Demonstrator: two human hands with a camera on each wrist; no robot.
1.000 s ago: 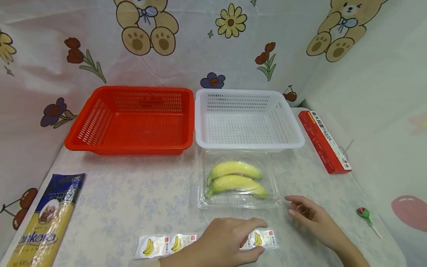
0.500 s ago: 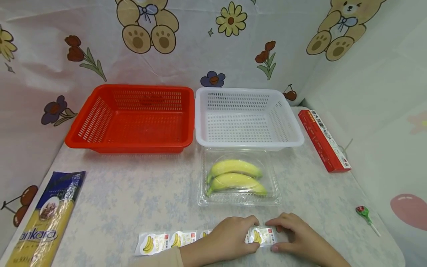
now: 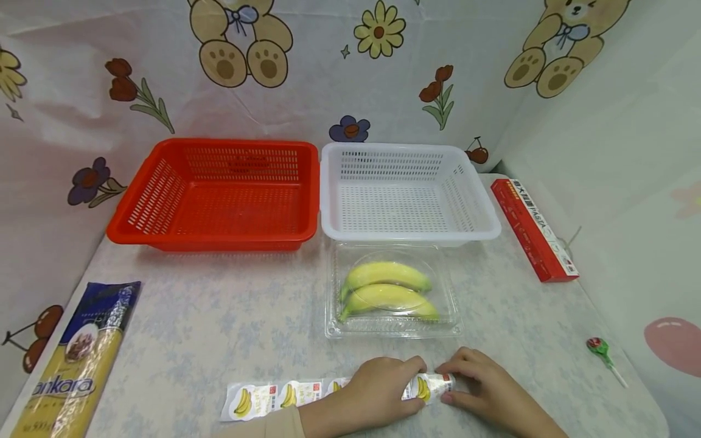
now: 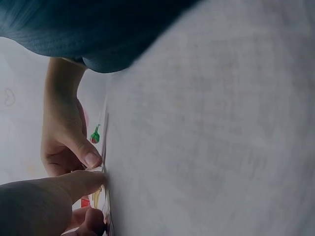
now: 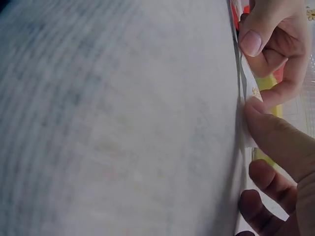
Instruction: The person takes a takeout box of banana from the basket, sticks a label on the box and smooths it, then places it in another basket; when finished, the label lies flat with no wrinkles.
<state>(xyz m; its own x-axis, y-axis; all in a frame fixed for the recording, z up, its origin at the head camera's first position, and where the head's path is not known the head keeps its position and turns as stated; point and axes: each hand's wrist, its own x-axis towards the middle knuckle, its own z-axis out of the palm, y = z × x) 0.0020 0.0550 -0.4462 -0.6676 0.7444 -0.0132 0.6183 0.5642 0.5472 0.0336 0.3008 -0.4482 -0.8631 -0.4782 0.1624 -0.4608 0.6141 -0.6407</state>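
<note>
A strip of white banana stickers lies along the table's front. My left hand rests across the strip and holds it down, thumb and index finger bent at its edges; it hides several stickers. At the right end, my right hand pinches the last sticker, which is bent up from the table. In the right wrist view, the right thumb is on the raised sticker edge, close to the left hand. Behind the hands sits a clear plastic box with two bananas.
A red basket and a white basket stand side by side at the back. On the left lies an Ankara pasta packet. A red pasta box and a lollipop are on the right.
My right hand has come in from beside the clear box to the strip's right end, and the last sticker now bends up. The left hand has settled lower on the strip.
</note>
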